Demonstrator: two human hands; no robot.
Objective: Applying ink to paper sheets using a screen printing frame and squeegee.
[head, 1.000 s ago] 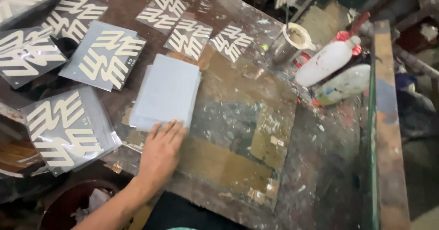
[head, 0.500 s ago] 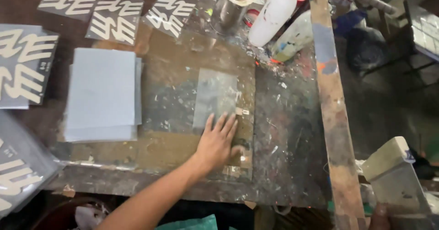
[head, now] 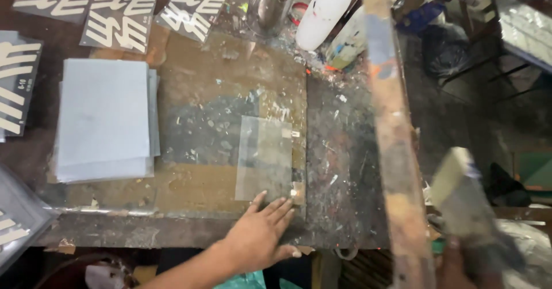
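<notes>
Far left, dark printed sheets with pale stripe designs [head: 118, 18] lie fanned over the stained worktable [head: 339, 168], some cut by the frame edge; just right of them sits a squared stack of pale grey-blue sheets [head: 103, 119], its long side running away from the person; beyond the stack, near the top of the bench, stand a metal tin [head: 270, 4] and a white squeeze bottle [head: 323, 10] lying tilted against a second, paint-flecked bottle [head: 348, 44].

Near the middle, a clear transparent film sheet [head: 265, 158] lies flat on the paint-crusted glass plate [head: 230, 82], well apart from the grey-blue stack; its long axis runs from the person toward the far side, and its near short edge ends just ahead of the left hand [head: 260, 237]; that hand rests palm down, fingers spread wide and holding nothing, the fingertips [head: 260, 197] touching or all but touching the film's near edge, so the sheet lies straight ahead of it.

Further right a worn wooden rail [head: 397, 168] crosses the view from top to bottom; past it, at lower right, the right hand [head: 454, 263] is blurred and seems closed round a pale blocky object with a dark handle [head: 466, 200], though the blur hides exactly what it is; it is well apart from the film, so the left hand is far the nearer.
</notes>
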